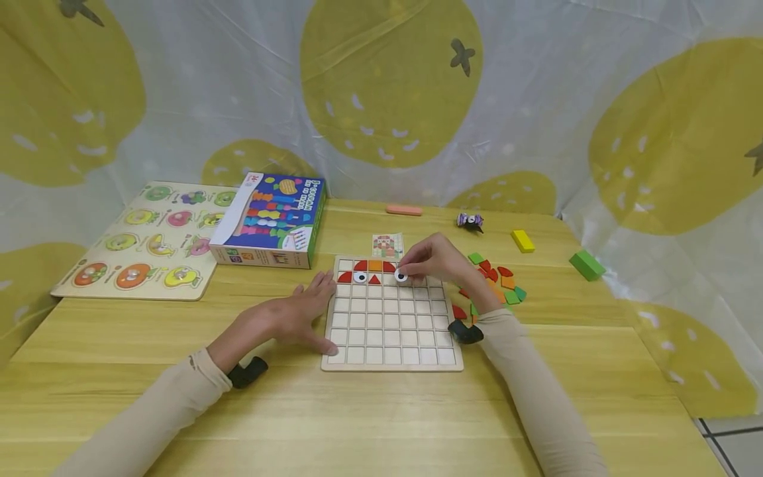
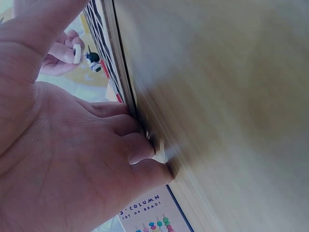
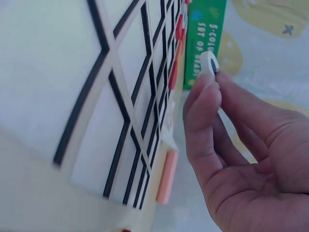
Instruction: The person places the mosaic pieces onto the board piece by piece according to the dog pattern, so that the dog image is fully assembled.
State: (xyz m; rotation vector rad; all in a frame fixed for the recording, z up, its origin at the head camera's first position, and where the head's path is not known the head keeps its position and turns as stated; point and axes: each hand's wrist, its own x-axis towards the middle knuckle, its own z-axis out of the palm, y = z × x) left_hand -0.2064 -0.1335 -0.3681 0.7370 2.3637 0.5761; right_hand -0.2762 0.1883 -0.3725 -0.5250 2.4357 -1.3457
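A wooden grid board (image 1: 391,344) lies on the table with red and orange pieces and a white eye disc (image 1: 360,277) in its top rows. My right hand (image 1: 430,262) pinches a second white eye disc (image 1: 401,275) (image 3: 210,64) over the second row, right of the red triangle (image 1: 374,279). My left hand (image 1: 298,315) lies flat on the table with straight fingers against the board's left edge (image 2: 126,92). A small pattern card (image 1: 387,244) sits just behind the board.
Loose coloured pieces (image 1: 497,281) lie right of the board. A blue game box (image 1: 271,220) and a fruit puzzle board (image 1: 143,238) are at the left. A yellow block (image 1: 522,240), green block (image 1: 587,264), pink bar (image 1: 403,210) and a wrapped candy (image 1: 470,221) lie toward the back.
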